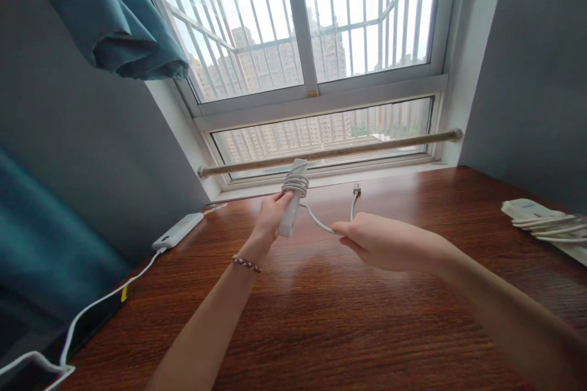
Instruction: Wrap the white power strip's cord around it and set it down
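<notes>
My left hand [273, 214] is closed around a white power strip [288, 220], held tilted above the brown wooden tabletop [293, 317]. Several turns of its grey-white cord [296, 184] are wound about the upper part of the strip. From the winding, the loose cord dips across to my right hand [385, 241], which pinches it between thumb and fingers. Past that grip the cord rises to its plug [356, 190], whose metal prongs point up, away from me. The fingertips of my right hand are partly hidden behind the hand.
Another power strip [534, 208] wrapped in its cord lies at the right edge. On the left rests a white adapter box [178, 231] with a white cable [107, 294] running forward. A rail [330, 153] crosses before the window; a blue curtain [123, 30] hangs upper left.
</notes>
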The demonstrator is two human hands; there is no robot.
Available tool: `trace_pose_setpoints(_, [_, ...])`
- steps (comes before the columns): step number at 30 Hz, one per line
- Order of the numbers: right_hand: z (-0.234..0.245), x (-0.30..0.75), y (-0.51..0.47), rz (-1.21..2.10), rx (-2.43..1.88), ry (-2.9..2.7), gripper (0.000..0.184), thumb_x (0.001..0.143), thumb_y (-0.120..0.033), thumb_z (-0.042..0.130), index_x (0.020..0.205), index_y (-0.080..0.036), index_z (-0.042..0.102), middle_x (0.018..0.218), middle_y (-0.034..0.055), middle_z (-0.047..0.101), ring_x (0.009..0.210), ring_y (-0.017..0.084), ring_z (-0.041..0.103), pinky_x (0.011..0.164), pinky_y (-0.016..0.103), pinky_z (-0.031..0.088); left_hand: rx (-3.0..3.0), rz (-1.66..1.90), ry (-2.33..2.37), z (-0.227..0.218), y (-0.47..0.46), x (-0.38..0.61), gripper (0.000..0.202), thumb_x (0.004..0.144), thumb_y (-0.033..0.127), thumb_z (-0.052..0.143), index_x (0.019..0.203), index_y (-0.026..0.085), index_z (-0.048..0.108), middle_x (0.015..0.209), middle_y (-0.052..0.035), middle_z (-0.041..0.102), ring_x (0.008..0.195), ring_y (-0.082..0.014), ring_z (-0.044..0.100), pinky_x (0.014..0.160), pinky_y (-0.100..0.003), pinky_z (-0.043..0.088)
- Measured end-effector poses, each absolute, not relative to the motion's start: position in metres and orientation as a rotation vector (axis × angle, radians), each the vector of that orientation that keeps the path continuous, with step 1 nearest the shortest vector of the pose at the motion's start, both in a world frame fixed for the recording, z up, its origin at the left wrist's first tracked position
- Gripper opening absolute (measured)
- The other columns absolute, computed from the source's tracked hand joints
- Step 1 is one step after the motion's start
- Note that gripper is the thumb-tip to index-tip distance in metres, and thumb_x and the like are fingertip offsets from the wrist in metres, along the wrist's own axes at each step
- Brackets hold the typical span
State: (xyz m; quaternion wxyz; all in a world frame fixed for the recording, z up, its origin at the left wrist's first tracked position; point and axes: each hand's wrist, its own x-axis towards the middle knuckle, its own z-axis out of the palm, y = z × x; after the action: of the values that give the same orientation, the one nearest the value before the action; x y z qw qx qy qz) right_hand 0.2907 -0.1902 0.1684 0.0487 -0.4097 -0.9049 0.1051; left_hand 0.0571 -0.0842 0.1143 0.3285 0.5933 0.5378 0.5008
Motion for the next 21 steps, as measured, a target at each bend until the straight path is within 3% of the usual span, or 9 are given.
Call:
trace_pose_setpoints(6, [0.183,0.321,-0.179,0.094,-1.215,-2.567,0.024,0.089,-0.022,0.036,0.090,-0.015,0.059,0.077,0.0052,0.060,0.068,0.013,0.051,0.061,0.024,0.030,1.688,1.242,1.394,0.116,-0.089,0.065,0.051,0.073,0.055,0.050,0.093,0.011,0.061,0.075,-0.0080,0.063,0.063,-0.0169,0.055,0.056,-0.028,0.040])
trace_pose_setpoints(10, [0.184,0.322,-0.181,0.015,-1.196,-2.589,0.021,0.089,-0.018,0.037,0.089,-0.014,0.058,0.073,0.0047,0.059,0.063,0.011,0.050,0.058,0.023,0.027,2.011,1.163,1.380,0.113,-0.104,0.086,0.035,0.074,0.042,0.056,0.099,0.018,0.061,0.095,-0.0052,0.064,0.088,-0.0210,0.055,0.077,-0.031,0.039])
trace_pose_setpoints(15, [0.183,0.328,-0.174,-0.165,-0.991,-2.596,0.022,0.091,-0.023,0.041,0.091,-0.016,0.061,0.068,0.0012,0.057,0.060,0.009,0.047,0.056,0.023,0.024,2.495,0.788,1.183,0.115,-0.133,0.104,0.028,0.074,0.036,0.059,0.098,0.020,0.058,0.097,-0.0053,0.062,0.087,-0.0213,0.055,0.077,-0.032,0.040])
trace_pose_setpoints(21, [0.173,0.337,-0.144,-0.040,-0.783,-2.573,0.023,0.091,-0.029,0.044,0.092,-0.017,0.064,0.081,0.0002,0.062,0.071,0.009,0.053,0.063,0.020,0.029,2.660,0.493,1.140,0.124,-0.150,0.104,0.053,0.066,0.034,0.066,0.112,0.018,0.043,0.098,-0.0080,0.061,0.088,-0.0236,0.057,0.075,-0.033,0.044])
